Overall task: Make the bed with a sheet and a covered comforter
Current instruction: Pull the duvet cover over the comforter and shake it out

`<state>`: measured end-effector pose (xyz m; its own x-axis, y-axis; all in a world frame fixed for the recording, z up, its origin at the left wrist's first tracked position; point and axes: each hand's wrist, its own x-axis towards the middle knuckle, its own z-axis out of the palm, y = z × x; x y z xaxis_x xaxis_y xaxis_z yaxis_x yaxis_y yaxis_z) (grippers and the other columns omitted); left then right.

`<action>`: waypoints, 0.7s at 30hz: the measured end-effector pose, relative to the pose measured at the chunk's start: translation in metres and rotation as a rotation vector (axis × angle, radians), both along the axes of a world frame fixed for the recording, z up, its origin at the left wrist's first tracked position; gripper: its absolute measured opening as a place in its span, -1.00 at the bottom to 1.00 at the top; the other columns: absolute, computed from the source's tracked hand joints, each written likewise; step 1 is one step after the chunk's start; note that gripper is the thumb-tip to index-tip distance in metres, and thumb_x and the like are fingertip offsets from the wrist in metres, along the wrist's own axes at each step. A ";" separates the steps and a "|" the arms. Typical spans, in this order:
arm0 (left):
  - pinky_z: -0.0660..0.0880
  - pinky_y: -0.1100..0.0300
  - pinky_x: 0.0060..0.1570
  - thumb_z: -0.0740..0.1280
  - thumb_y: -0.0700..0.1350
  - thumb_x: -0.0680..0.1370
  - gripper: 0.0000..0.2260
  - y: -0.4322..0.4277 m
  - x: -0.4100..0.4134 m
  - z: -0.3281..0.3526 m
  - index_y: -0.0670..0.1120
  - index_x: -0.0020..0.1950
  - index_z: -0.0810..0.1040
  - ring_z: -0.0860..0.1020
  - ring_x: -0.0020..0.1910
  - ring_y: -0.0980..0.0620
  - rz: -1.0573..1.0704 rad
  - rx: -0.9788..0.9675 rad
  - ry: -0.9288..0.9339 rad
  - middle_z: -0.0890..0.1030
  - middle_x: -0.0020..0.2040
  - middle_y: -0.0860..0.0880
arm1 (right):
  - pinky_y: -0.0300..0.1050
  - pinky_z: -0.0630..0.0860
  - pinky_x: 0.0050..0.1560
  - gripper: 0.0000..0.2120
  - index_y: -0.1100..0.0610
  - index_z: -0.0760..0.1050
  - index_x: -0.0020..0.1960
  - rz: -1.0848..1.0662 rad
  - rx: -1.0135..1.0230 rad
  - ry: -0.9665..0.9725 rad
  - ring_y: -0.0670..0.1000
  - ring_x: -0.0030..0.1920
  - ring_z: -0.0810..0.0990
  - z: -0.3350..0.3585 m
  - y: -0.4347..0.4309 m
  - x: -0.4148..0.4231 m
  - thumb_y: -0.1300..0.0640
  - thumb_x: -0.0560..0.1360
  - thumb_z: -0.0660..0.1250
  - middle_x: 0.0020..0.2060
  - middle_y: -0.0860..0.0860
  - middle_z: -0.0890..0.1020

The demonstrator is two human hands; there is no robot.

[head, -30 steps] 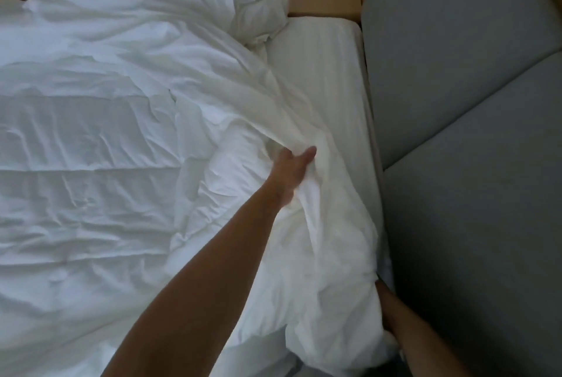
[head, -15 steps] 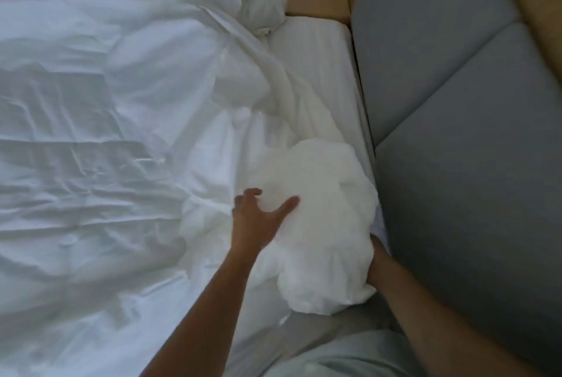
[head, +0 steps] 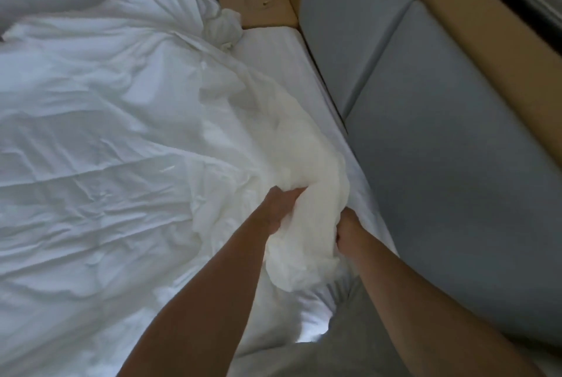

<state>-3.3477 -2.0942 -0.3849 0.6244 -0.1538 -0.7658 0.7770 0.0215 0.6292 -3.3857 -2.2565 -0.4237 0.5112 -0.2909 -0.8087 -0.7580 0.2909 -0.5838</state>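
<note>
My left grip (head: 277,209), flat on the comforter (head: 121,133) before, now clenched into its bunched corner, right grip (head: 349,228) holding the same bunch, bed's right edge, sheet (head: 273,51) beneath, grey cushions (head: 456,179) alongside.

White comforter (head: 106,133), faintly striped white sheet (head: 282,72), grey cushions (head: 441,164), tan ledge (head: 261,12)

White comforter (head: 121,133) rumpled across bed, sheet (head: 289,72) beneath

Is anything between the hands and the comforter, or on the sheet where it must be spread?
Nothing visible. The left hand and the right hand grip the bunched comforter directly, and nothing lies on the exposed sheet beside it.
</note>
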 end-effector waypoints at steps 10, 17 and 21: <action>0.62 -0.01 0.10 0.55 0.37 0.21 -0.27 0.031 -0.035 0.006 -0.15 0.14 0.63 0.70 -0.03 -0.02 0.027 0.178 -0.215 0.73 -0.03 -0.05 | -0.12 0.49 -0.16 -0.78 0.13 0.60 0.10 -0.033 0.037 -0.070 0.09 -0.11 0.59 0.015 -0.038 0.000 0.05 0.55 0.29 -0.07 0.12 0.66; 0.61 -0.02 0.05 0.61 -0.06 0.37 -0.72 0.125 -0.062 0.011 -0.13 -0.05 0.63 0.68 -0.10 -0.10 0.579 0.309 -0.150 0.72 -0.15 -0.07 | -0.03 0.50 -0.15 -0.83 0.15 0.54 -0.05 -0.082 -0.121 -0.066 0.05 -0.24 0.54 0.017 -0.079 0.030 0.04 0.59 0.35 -0.18 0.08 0.60; 0.42 0.16 -0.25 0.61 -0.08 0.36 -0.76 0.190 -0.103 0.013 -0.15 -0.14 0.62 0.49 -0.31 0.00 0.794 0.474 -0.091 0.57 -0.27 -0.01 | -0.23 0.44 -0.38 -0.74 0.30 0.47 0.27 -0.082 -0.156 -0.111 0.19 0.03 0.61 0.019 -0.095 0.041 0.22 0.62 0.30 0.16 0.24 0.59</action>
